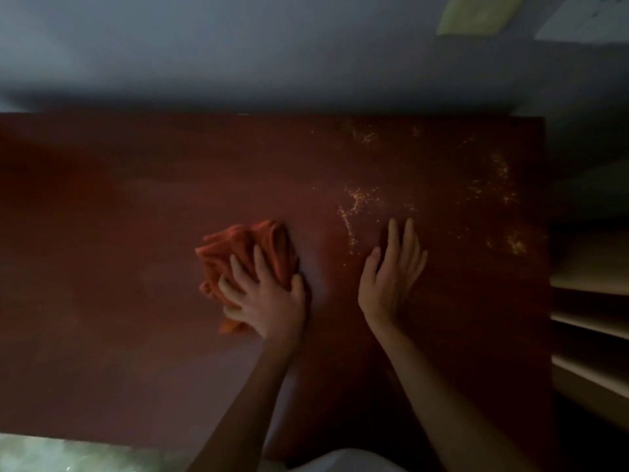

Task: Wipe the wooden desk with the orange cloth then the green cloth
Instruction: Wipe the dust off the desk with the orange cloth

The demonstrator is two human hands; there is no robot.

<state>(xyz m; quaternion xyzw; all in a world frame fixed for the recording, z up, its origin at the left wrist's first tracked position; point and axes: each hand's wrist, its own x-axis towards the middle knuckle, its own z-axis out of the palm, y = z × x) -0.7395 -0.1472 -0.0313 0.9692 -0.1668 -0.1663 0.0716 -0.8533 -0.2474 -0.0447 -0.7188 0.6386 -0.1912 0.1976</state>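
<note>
The dark reddish wooden desk (pixel 136 199) fills most of the view under dim light. A crumpled orange cloth (pixel 238 247) lies near its middle, and my left hand (pixel 269 298) presses down on it with fingers spread over the cloth's near side. My right hand (pixel 391 270) rests flat on the bare desk to the right of the cloth, fingers straight and close together, holding nothing. Pale crumbs or dust specks (pixel 354 202) are scattered on the desk beyond and right of my right hand. No green cloth is in sight.
A grey wall (pixel 238 46) runs behind the desk, with papers (pixel 476 11) pinned at the top right. Light-coloured shelves (pixel 589 321) stand just past the desk's right edge. A pale floor (pixel 51 454) shows at the bottom left.
</note>
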